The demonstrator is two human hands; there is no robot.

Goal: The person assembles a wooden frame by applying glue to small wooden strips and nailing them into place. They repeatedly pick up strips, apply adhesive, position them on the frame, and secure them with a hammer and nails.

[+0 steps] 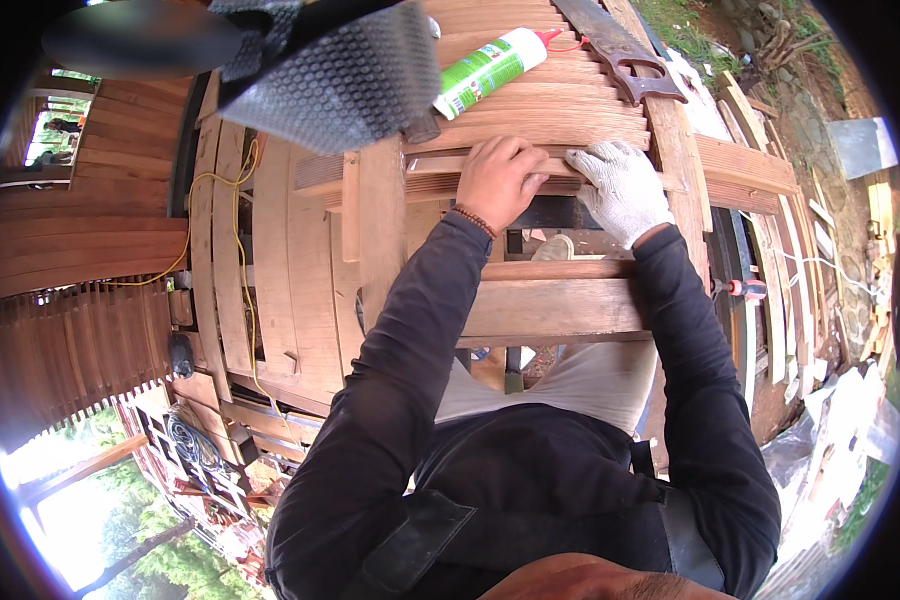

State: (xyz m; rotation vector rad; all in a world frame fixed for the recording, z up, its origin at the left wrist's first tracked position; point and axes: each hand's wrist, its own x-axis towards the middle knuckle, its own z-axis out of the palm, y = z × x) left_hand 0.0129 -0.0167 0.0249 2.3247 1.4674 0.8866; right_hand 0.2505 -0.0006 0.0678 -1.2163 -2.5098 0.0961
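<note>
My bare left hand [497,182], with a beaded bracelet at its wrist, has its fingers wrapped over a narrow wooden slat [432,164]. Beside it, my right hand [625,192] in a white knit glove is closed on the same slat nearer its right end. The slat lies crosswise between the two side rails of a wooden frame [381,215]. Beyond it, several matching slats [580,122] sit in a row in the frame. On these rest a white and green glue bottle [492,73] with a red cap and a handsaw [642,82] with a dark handle.
A wooden crossbar [555,308] spans the frame close to my body. At right is a red-handled tool [745,289] near stacked boards. A yellow cord [238,215] runs over planks at left. Some dark textured gear [345,85] blocks the upper left.
</note>
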